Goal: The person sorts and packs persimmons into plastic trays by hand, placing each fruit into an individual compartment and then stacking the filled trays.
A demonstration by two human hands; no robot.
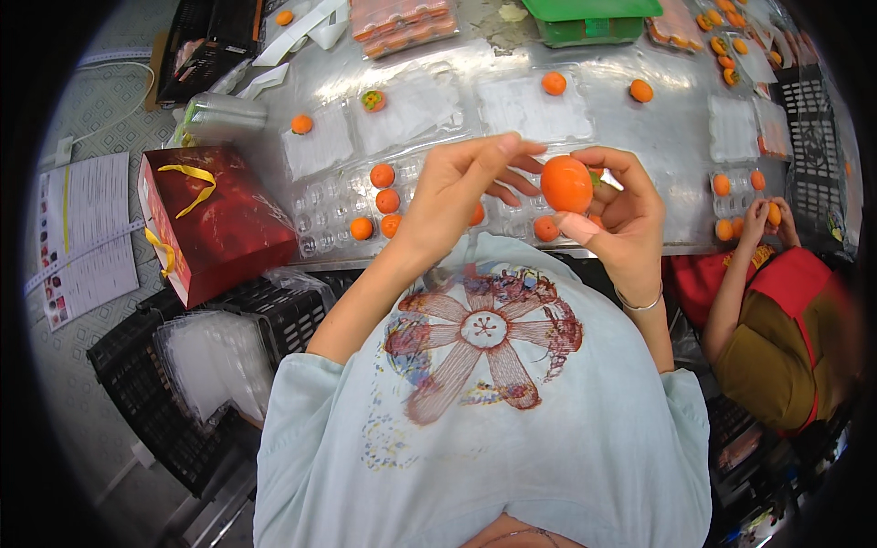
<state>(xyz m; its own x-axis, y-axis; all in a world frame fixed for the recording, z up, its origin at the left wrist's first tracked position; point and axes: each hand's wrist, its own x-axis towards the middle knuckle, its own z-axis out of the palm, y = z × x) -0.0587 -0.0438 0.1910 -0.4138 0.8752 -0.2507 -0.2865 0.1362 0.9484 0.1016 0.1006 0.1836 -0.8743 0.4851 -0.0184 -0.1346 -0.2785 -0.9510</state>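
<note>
My right hand (620,212) holds an orange persimmon (566,183) between thumb and fingers, its green calyx turned toward the palm. Just left of that fruit is my left hand (473,175), fingers spread and bent, with nothing seen in its grip. Under the hands lie clear plastic trays with round cups; one at the left (329,205) has several persimmons (388,201) at its right side. Another persimmon (546,229) sits in a cup below my right hand. Behind these, flat clear packs with white liners (534,113) lie on the metal table, a few persimmons on them.
A red gift bag (226,219) with yellow ribbon handles stands at the left. Filled clear packs (404,24) and a green container (593,20) are at the back. Black plastic crates (812,130) stand at both sides. A co-worker's hands (771,219) handle a fruit at the right.
</note>
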